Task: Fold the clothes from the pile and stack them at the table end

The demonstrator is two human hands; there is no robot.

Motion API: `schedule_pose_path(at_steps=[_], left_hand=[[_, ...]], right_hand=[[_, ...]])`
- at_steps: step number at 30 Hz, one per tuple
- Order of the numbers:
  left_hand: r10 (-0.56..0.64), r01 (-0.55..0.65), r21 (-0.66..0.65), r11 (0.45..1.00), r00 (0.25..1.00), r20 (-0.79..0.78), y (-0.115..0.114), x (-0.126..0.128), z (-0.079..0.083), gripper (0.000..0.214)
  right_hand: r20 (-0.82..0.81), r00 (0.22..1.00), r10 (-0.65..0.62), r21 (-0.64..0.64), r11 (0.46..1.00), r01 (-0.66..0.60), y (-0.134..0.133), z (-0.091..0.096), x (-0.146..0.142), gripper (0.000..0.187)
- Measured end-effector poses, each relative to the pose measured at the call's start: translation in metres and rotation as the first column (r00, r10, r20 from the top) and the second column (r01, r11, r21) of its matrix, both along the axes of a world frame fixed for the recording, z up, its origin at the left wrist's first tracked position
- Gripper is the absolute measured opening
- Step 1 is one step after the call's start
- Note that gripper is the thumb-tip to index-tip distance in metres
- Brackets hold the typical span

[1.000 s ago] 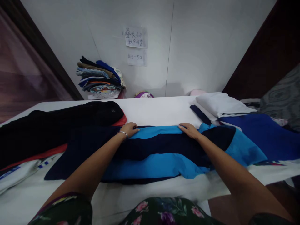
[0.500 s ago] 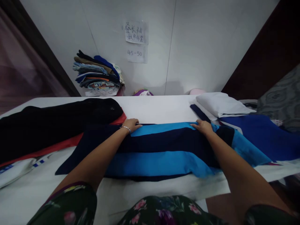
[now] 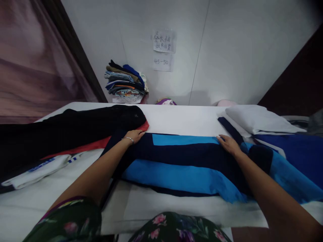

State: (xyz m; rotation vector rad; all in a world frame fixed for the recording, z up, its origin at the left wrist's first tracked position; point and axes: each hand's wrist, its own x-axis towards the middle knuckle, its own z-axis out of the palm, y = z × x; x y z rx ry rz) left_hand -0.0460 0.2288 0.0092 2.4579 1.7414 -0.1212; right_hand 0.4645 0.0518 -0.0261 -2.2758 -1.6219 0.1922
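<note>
A navy and light-blue top lies stretched sideways across the table in front of me, its far edge nearly straight. My left hand, with a bracelet at the wrist, has its fingers closed on the far edge near the left end, on navy cloth. At the far edge towards the right, my right hand pinches the cloth where a light-blue band ends. Beyond my right forearm the top continues in navy and light blue. My left forearm hides part of its left end.
Black clothing over red cloth and a white garment lies left. Folded white cloth and blue cloth lie right. Behind the white table stand a clothes stack and a wall with paper signs.
The view has turned left, so things sit further right. My left hand has moved left along the top's far edge, past the light-blue band. The top's left end is drawn in.
</note>
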Motion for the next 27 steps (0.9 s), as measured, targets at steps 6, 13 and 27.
schedule_pose_path(at_steps=[6,13,27], left_hand=[[0.057,-0.059,-0.03,0.998,0.997,-0.048,0.014,-0.009,0.013,0.065],[0.095,-0.098,-0.041,0.994,0.993,-0.063,0.021,-0.019,0.0,0.068],[0.105,-0.112,0.083,0.99,0.991,0.088,-0.003,-0.058,0.033,0.05]], right_hand=[[0.149,0.987,-0.06,-0.028,0.998,0.065,-0.001,-0.011,-0.005,0.051],[0.289,0.955,-0.058,-0.032,0.997,0.07,-0.003,-0.015,-0.018,0.052],[0.188,0.976,-0.109,-0.04,0.992,0.119,-0.003,-0.022,-0.009,0.055]])
